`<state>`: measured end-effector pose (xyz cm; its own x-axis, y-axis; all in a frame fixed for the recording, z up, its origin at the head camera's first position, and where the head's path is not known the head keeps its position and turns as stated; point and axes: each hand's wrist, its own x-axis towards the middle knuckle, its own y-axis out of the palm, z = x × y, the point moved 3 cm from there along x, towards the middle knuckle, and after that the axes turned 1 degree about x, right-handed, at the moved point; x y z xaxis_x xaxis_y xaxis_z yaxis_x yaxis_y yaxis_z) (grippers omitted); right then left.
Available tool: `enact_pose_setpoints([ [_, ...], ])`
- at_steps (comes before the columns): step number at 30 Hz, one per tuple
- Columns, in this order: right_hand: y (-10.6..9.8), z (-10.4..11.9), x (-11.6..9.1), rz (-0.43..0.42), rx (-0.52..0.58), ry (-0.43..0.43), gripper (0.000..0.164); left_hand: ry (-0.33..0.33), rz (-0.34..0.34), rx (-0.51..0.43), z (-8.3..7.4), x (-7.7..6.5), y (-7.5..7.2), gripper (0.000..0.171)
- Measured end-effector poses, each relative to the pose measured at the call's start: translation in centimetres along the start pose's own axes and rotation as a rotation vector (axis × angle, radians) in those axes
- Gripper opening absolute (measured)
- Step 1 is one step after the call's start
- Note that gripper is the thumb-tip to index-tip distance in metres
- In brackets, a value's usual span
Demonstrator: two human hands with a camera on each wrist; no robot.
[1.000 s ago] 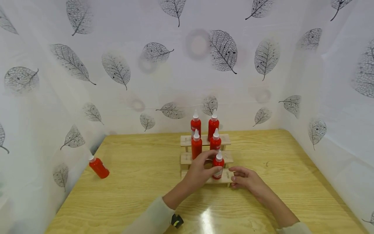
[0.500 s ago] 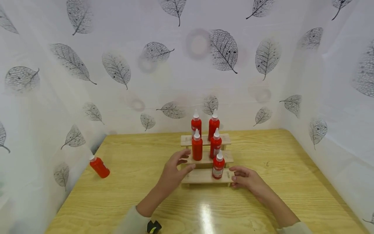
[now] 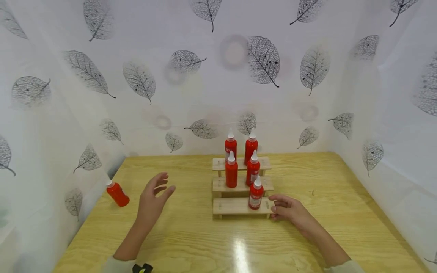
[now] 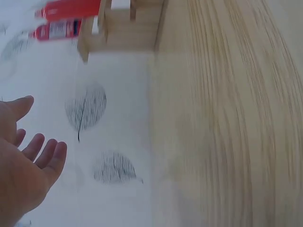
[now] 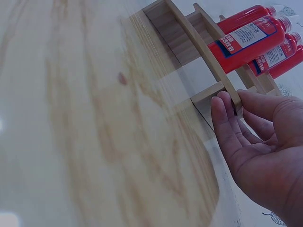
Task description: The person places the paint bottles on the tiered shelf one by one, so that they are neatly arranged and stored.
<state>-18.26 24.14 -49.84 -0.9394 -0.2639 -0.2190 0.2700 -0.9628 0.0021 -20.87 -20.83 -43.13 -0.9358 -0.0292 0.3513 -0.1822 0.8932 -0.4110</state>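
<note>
A three-step wooden rack [image 3: 230, 206] stands mid-table, holding several red squeeze bottles with white pointed caps. On its lowest step, toward the right, is one bottle [image 3: 255, 198]. My right hand [image 3: 291, 213] pinches the right end of that step; the right wrist view shows the thumb above and fingers below the board [image 5: 215, 66]. Well left of the rack, my left hand [image 3: 151, 204] hangs in the air, fingers loosely bent and holding nothing. Nearest to it is a lone red bottle [image 3: 118, 195], which leans at the table's left side.
Two bottles stand on the middle step [image 3: 241, 184] and two on the top step [image 3: 218, 164]. A white leaf-print sheet [image 3: 205, 98] encloses the wood-grain table [image 3: 184, 235] at the back and both sides.
My left hand has let go of the bottle on the lowest step and moved left, toward the lone bottle. The right hand has stayed at the rack's end.
</note>
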Motion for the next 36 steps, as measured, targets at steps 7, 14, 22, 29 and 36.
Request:
enact_pose_setpoints([
  [7, -0.1, -0.1, 0.0, 0.007, 0.001, -0.006, 0.060, -0.136, -0.219, 0.097, 3.0, -0.4, -5.9, 0.055],
  [14, -0.1, 0.0, -0.1, 0.012, -0.002, -0.009, 0.061, -0.272, -0.383, 0.160, 4.9, -0.9, -10.2, 0.055],
  [22, -0.1, 0.0, 0.0, 0.010, -0.006, -0.009, 0.061, -0.413, -0.378, 0.230, 7.2, -0.2, -11.9, 0.065],
  [29, -0.1, -0.1, 0.1, 0.011, -0.007, -0.016, 0.060, -0.475, -0.288, 0.212, 8.5, 0.8, -11.9, 0.068],
  [36, -0.1, -0.1, 0.0, 0.007, -0.007, -0.009, 0.060, -0.545, -0.280, 0.155, 9.0, 1.0, -11.7, 0.071],
])
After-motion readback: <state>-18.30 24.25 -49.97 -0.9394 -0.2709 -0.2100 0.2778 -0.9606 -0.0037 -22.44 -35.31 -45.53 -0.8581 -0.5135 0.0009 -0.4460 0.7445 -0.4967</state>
